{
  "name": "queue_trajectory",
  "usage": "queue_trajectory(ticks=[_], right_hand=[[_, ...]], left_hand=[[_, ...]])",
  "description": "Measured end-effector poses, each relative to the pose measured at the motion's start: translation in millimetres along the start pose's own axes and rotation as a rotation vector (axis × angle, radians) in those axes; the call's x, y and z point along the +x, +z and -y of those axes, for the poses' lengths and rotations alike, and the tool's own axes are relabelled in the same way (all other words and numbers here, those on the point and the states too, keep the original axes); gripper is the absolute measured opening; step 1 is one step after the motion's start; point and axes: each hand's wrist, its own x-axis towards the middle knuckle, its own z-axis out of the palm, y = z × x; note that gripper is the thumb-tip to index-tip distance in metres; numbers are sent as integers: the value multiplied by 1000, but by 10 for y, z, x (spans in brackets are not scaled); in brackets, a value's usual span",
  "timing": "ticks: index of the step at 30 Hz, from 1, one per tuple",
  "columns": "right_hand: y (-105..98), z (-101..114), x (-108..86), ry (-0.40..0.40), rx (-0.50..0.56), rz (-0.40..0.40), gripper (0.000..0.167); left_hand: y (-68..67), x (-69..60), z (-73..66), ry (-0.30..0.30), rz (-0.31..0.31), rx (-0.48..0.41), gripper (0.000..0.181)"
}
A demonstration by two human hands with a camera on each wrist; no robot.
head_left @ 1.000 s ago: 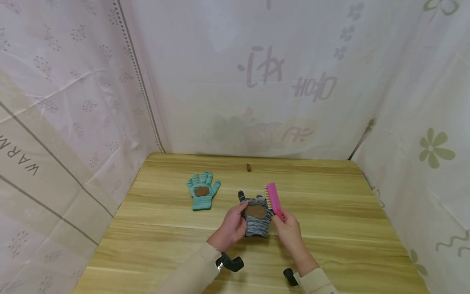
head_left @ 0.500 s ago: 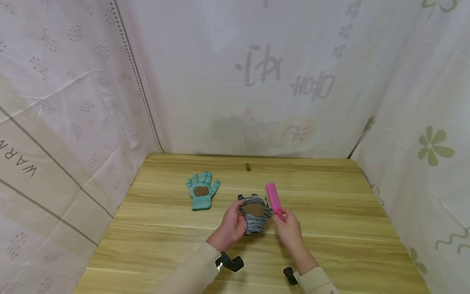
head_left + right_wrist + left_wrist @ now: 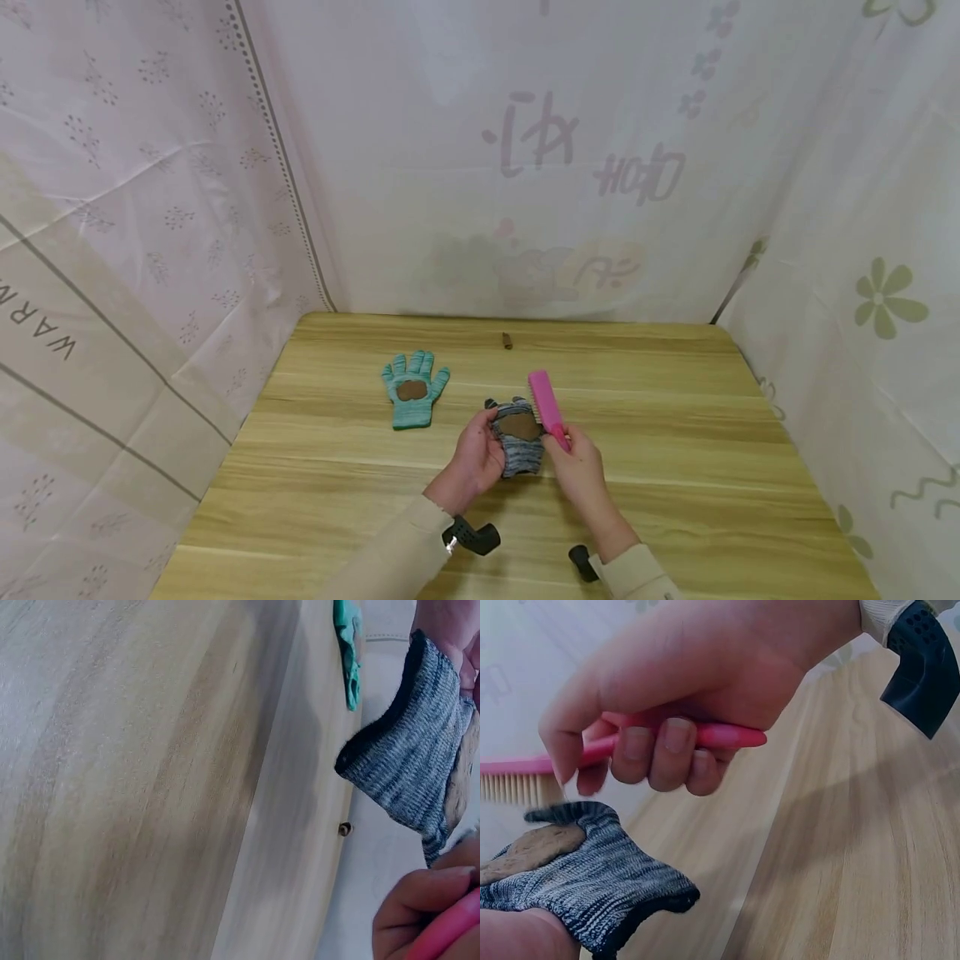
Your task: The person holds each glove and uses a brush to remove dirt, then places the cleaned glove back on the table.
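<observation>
My left hand (image 3: 477,458) holds a small grey-and-black knit glove (image 3: 522,458) above the table, thumb on its near-left edge. A brown oval patch (image 3: 519,427) covers the glove's palm. My right hand (image 3: 583,472) grips the handle of a pink brush (image 3: 545,398), its fingers wrapped around it in the left wrist view. Pale bristles (image 3: 517,789) point down at the glove's finger end; whether they touch it I cannot tell. In the right wrist view the glove's cuff (image 3: 375,742) hangs toward the table.
A teal knit glove (image 3: 412,414) with a similar brown patch lies flat on the wooden table (image 3: 337,500), left of my hands. Near the back edge sits a small brown rolled piece (image 3: 507,341). Patterned cloth (image 3: 420,167) hangs behind the table and at both sides.
The grey glove has shifted slightly left and tilted since a second ago. Over the last half second, my right hand and the brush have moved left, over the glove's right side.
</observation>
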Motion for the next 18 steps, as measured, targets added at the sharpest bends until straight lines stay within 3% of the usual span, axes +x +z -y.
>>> queue_trajectory(ticks=[9, 18], right_hand=[[14, 11, 14, -61, 50, -98, 16], [102, 94, -49, -63, 112, -6, 16]], left_hand=[[7, -6, -18, 12, -27, 6, 31], [67, 12, 51, 9, 1, 48, 22]])
